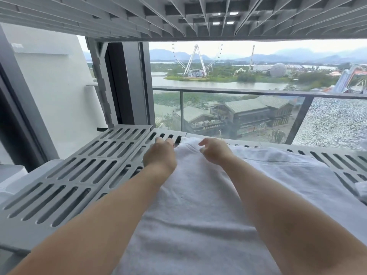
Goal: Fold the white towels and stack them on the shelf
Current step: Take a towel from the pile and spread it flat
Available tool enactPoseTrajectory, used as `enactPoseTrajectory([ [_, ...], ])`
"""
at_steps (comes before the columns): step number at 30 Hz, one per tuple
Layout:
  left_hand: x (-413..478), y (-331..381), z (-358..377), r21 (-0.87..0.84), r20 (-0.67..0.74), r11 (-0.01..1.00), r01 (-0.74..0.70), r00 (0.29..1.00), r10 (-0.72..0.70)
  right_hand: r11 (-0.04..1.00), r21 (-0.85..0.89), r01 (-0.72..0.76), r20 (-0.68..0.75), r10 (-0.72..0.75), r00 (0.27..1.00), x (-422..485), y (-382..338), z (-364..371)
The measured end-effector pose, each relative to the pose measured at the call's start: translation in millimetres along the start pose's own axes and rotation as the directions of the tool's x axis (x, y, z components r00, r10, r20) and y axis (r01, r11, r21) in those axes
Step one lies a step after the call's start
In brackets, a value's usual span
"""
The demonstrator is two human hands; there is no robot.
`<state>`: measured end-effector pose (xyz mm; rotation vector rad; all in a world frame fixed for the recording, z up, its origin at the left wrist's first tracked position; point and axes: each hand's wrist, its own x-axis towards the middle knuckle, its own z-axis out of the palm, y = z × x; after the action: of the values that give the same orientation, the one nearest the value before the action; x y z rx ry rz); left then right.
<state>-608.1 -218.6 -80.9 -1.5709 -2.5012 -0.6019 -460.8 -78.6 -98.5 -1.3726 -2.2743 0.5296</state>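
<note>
Two hands are being held at the far edge of the white towel (198,205), which is lying flat on the grey slotted plastic shelf (79,171). The left hand (159,155) is being rested, fingers relaxed, by its corner. The right hand (215,151) is being curled loosely over the soft hem, and whether cloth is being pinched cannot be told.

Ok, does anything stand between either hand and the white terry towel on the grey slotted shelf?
Nothing visible. The left hand and right hand are at the far edge of the white terry towel, which lies on the grey slotted shelf.
</note>
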Motion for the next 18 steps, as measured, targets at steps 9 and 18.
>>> enactPoseTrajectory([
  [9, 19, 8, 14, -0.019, 0.035, 0.997, 0.069, 0.997, -0.069, 1.000, -0.019, 0.023, -0.173, -0.026, 0.985, 21, -34, 16],
  [18, 15, -6, 12, -0.005, 0.077, 1.000, -0.003, 0.997, 0.003, 0.940, -0.322, -0.110, 0.067, 0.139, 0.988, 44, -82, 30],
])
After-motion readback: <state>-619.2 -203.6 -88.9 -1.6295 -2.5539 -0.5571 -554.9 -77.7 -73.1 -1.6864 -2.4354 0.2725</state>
